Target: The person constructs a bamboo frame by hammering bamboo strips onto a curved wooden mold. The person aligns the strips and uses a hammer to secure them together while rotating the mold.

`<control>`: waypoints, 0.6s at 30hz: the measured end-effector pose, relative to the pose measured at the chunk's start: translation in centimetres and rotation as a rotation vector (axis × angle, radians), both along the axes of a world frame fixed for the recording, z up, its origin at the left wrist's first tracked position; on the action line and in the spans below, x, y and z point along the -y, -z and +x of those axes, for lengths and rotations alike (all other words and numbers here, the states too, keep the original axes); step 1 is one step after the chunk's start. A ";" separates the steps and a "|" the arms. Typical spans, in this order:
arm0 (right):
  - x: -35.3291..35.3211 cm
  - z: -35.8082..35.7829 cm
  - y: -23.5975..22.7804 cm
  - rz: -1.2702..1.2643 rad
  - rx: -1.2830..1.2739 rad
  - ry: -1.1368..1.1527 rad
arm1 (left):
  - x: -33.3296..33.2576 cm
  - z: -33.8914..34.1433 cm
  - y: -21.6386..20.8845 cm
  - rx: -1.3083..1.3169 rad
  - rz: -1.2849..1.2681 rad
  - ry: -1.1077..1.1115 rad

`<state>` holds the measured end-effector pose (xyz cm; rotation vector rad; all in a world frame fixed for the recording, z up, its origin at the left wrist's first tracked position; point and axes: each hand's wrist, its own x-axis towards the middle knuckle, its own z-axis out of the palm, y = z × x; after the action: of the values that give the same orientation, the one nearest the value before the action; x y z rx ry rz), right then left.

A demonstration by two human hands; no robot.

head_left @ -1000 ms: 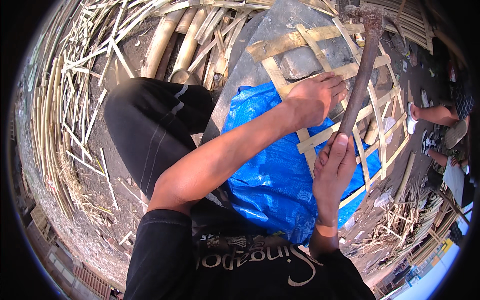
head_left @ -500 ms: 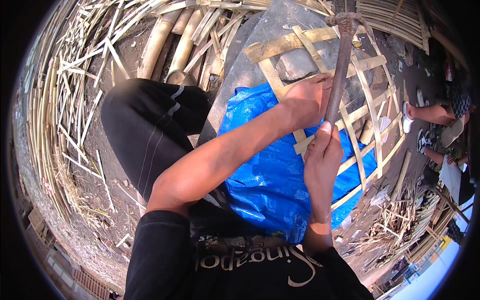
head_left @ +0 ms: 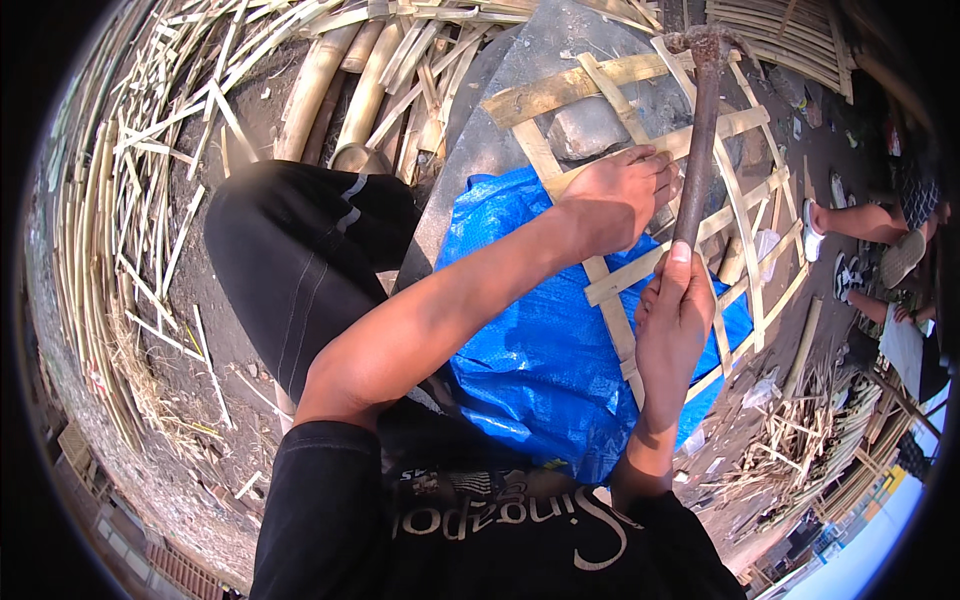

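Observation:
In my right hand [head_left: 676, 318] is the handle of a rusty hammer [head_left: 703, 140], its head pointing away from me at the far side. My fingers are wrapped round the lower end, thumb along it. My left hand [head_left: 618, 198] rests on an open lattice of flat bamboo strips [head_left: 740, 122], fingers curled down over a strip just left of the hammer handle; their tips are partly hidden. Beneath the lattice lie a grey stone slab [head_left: 520, 80] and a blue plastic sheet [head_left: 530, 340], which spreads over my lap. A squarish stone [head_left: 588, 128] shows through one lattice gap.
Cut bamboo poles [head_left: 365, 100] lie beyond my bent knee [head_left: 270, 215]. Long split strips [head_left: 95, 260] are piled at the left. More bamboo scraps [head_left: 800, 430] lie at the right, near another person's legs [head_left: 860, 220].
My right hand and the hammer have shifted to the right. My left hand has turned slightly, showing more of its curled fingers; the lattice has barely moved.

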<state>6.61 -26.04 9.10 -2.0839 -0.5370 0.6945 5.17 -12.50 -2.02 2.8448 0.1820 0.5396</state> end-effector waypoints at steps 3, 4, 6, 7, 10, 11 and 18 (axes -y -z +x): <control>0.4 -0.6 -0.9 0.222 -0.063 0.140 | 0.2 0.4 0.0 0.057 0.022 -0.014; 0.7 -0.7 0.1 0.171 0.017 0.107 | 0.3 0.5 -0.1 0.058 0.031 -0.008; 0.9 -0.7 2.6 0.084 0.169 0.033 | 0.1 0.9 0.2 0.066 -0.019 0.023; 0.7 -0.1 2.5 -0.130 0.340 -0.160 | 0.0 0.8 0.5 0.066 -0.042 0.034; 0.9 0.9 2.1 -0.195 0.257 -0.185 | -0.2 -0.1 0.5 0.161 -0.102 0.044; 1.4 1.1 1.5 -0.137 0.223 -0.120 | 0.1 0.0 0.4 0.170 0.005 0.001; 4.0 6.8 -0.3 -0.239 0.596 -0.241 | 0.2 0.4 0.7 0.051 0.036 -0.005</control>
<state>13.37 -30.01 9.36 -2.4792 -1.0933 0.2609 5.58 -12.68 -2.67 2.8625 0.1719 0.6218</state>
